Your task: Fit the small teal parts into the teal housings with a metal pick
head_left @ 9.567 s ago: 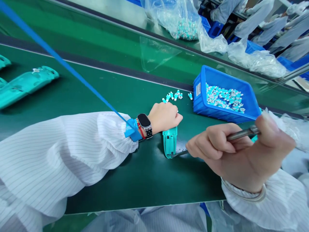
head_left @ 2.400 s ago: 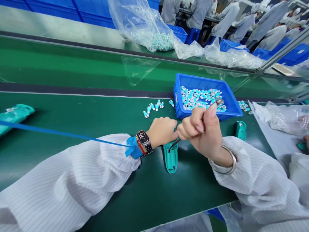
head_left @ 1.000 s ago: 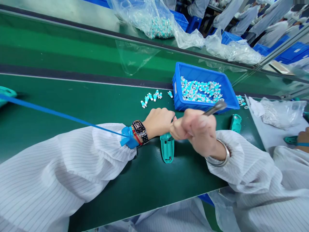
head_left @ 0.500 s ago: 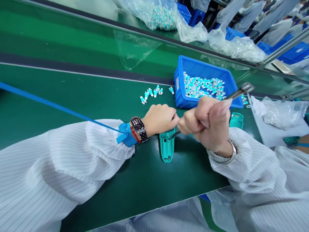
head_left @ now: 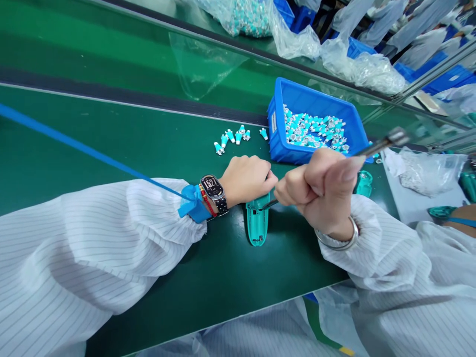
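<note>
A teal plastic housing (head_left: pixel 257 224) lies open side up on the green belt (head_left: pixel 111 144). My left hand (head_left: pixel 246 179) is closed over its far end and pins it down. A smartwatch (head_left: pixel 212 190) and a blue wrist strap (head_left: pixel 191 210) sit on that wrist. My right hand (head_left: pixel 323 191) is fisted round metal tweezers (head_left: pixel 385 140), whose tips reach into the housing's far end beside my left fingers.
A blue bin (head_left: pixel 312 124) of small teal-and-white parts stands behind my hands, with several loose ones (head_left: pixel 232 138) to its left. Another teal housing (head_left: pixel 363 182) lies right of my fist. Clear bags (head_left: pixel 357 69) lie along the far rail. A co-worker's arm (head_left: pixel 459 225) shows at right.
My right fist has tilted, so the tweezers' rear end swung up and to the right. My left hand and the housing have stayed in place.
</note>
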`<action>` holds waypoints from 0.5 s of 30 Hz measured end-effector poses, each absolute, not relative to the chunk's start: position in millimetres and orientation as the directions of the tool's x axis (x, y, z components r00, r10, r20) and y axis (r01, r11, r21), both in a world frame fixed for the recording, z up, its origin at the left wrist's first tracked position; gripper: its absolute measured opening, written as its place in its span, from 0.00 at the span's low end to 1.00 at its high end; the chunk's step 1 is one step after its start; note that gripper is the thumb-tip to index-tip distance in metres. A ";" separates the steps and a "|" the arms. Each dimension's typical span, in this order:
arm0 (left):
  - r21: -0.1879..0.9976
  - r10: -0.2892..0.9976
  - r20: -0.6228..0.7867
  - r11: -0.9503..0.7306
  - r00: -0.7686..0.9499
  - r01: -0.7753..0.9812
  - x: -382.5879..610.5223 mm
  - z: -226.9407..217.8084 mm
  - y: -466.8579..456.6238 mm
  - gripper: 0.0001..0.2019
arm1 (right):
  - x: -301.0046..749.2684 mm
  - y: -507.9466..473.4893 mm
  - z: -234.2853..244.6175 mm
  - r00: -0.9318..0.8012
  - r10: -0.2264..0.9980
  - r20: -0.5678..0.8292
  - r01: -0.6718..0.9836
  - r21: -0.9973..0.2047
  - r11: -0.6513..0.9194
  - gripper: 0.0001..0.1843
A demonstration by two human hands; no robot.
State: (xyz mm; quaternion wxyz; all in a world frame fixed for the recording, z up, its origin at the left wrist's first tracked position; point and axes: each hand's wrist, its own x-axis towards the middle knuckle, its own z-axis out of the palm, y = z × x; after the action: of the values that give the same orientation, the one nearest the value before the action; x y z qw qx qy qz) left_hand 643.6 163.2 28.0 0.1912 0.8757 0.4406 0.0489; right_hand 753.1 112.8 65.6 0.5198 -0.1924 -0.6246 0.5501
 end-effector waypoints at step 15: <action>0.369 0.806 -0.018 -0.545 0.591 0.753 645.4 22.2 164.3 0.18 | 766.3 107.0 76.6 -0.473 0.821 0.319 -0.279 -0.939 0.203 0.24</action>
State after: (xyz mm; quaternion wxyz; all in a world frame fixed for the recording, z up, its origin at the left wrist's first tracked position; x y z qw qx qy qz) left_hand 645.4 164.3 22.2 0.1715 0.8754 0.4453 0.0772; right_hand 766.3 107.0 76.6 0.4645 -0.2184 -0.6213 0.5921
